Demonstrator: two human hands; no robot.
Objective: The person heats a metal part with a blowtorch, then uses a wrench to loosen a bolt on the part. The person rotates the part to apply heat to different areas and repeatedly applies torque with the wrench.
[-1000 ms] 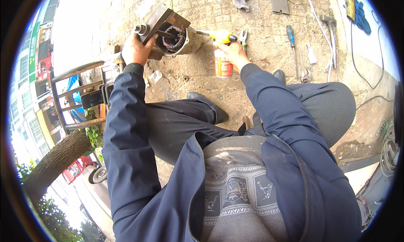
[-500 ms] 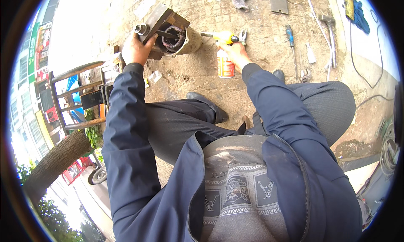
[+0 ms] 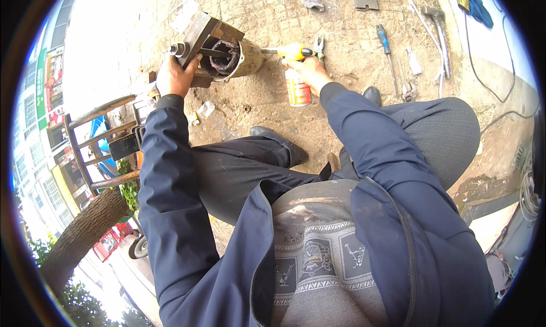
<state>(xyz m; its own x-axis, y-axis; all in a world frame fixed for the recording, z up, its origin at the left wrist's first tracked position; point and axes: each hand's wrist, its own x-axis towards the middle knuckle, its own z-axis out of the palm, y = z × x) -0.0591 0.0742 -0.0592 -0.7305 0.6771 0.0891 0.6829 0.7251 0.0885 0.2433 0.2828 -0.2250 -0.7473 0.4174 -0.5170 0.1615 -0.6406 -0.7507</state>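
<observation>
Left hand (image 3: pixel 175 76) clamped on the tilted electric motor housing (image 3: pixel 219 49) on the ground; right hand (image 3: pixel 307 68) closed around a yellow-handled screwdriver (image 3: pixel 287 51), tip now nearer the housing's flank than before. Spray can (image 3: pixel 298 91) upright just below that grip.

The person is wearing a dark navy jacket with long sleeves, hanging unzipped over a grey sweater patterned with bands of small figures, plus dark grey trousers and black shoes.
</observation>
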